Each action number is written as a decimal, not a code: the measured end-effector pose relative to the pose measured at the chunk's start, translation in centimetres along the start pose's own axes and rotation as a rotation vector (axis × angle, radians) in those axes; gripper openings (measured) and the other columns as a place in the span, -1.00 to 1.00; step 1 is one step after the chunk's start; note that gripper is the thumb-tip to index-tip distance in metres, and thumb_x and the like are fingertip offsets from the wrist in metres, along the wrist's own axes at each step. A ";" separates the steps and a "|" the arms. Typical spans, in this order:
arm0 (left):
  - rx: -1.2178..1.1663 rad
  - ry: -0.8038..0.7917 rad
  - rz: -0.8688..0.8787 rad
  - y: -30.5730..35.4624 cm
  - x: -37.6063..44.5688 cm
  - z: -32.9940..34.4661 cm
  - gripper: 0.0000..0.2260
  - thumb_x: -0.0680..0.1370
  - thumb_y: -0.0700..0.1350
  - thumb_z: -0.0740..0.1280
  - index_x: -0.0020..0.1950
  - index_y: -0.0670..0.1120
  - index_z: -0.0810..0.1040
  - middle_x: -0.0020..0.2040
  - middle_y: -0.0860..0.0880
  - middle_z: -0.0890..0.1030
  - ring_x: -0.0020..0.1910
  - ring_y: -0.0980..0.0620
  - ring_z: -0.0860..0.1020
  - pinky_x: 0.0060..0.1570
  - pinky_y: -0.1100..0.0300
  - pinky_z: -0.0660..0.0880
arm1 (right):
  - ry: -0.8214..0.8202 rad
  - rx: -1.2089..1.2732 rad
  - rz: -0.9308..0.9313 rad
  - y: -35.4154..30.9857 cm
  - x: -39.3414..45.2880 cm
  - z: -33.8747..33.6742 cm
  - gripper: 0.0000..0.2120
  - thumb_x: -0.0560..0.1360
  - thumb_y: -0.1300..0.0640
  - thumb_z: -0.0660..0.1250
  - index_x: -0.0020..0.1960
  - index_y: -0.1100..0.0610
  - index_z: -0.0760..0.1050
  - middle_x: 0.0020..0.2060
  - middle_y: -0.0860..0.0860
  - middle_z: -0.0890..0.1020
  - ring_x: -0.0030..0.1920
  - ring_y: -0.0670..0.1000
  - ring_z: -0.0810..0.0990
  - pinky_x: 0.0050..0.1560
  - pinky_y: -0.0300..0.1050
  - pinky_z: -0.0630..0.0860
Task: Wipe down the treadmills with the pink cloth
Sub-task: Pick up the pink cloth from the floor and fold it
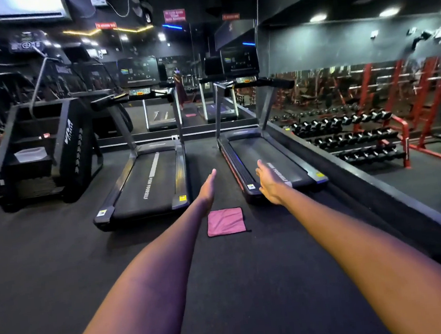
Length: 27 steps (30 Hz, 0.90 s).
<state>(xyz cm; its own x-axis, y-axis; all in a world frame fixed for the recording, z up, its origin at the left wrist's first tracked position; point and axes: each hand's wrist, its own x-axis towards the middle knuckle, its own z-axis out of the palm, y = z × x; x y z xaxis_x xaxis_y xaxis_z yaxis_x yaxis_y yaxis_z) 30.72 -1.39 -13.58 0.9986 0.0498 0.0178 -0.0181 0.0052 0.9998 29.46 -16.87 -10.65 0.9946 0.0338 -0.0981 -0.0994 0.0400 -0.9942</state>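
Lying flat on the floor between both treadmills' rear ends, the pink cloth [226, 221] looked soft, light, corner-pinchable; left hand [208, 189] and right hand [269, 183] hovered empty, fingers straight together.

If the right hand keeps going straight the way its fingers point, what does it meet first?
Probably the rear end of the right treadmill: the right hand, open and empty, points forward over its belt. Depth is unclear from one view; the pink cloth lies nearer on the floor.

"PUSH YOURSELF" is running in white along the belt of the left treadmill [146, 186], and showing again on the right treadmill [270, 162] belt. "VIVA" is standing on the side panel of the stair climber [70, 143], far left. The red wall signs [174, 15] are staying too blurred to read.
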 end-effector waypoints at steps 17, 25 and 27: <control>-0.038 -0.016 -0.275 -7.6 28.9 -0.6 -0.43 0.63 0.16 -0.03 0.52 -0.17 0.08 0.53 -0.07 0.15 0.50 -0.04 0.14 0.44 0.09 0.06 | -0.111 0.028 0.219 6.8 32.7 2.0 -0.40 0.62 -0.18 -0.17 0.53 0.14 -0.04 0.53 -0.02 0.02 0.52 0.00 -0.02 0.47 0.04 -0.07; -0.066 -0.009 -0.417 -10.5 39.8 1.5 -0.52 0.67 0.01 -0.08 0.51 -0.22 0.04 0.53 -0.11 0.14 0.49 -0.02 0.16 0.23 0.24 0.24 | -0.126 -0.060 0.382 9.1 46.4 0.2 -0.36 0.60 -0.22 -0.14 0.53 0.16 0.01 0.52 0.04 0.07 0.51 0.08 0.05 0.45 0.17 0.01; -0.039 0.001 -0.434 -11.8 42.6 1.4 -0.55 0.67 -0.02 -0.07 0.48 -0.24 0.14 0.41 -0.16 0.38 0.39 0.07 0.35 0.13 0.32 0.32 | -0.142 -0.078 0.418 9.9 49.6 0.3 -0.36 0.60 -0.23 -0.13 0.52 0.17 0.02 0.52 0.06 0.08 0.51 0.10 0.07 0.44 0.17 0.04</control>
<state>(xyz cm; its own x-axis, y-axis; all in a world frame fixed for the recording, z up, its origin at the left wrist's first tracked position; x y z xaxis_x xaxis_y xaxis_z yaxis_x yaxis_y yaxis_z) 73.50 -0.70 -24.57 0.9140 0.0360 -0.4041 0.4014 0.0633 0.9137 77.81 -14.53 -25.37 0.8551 0.1680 -0.4904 -0.4838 -0.0811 -0.8714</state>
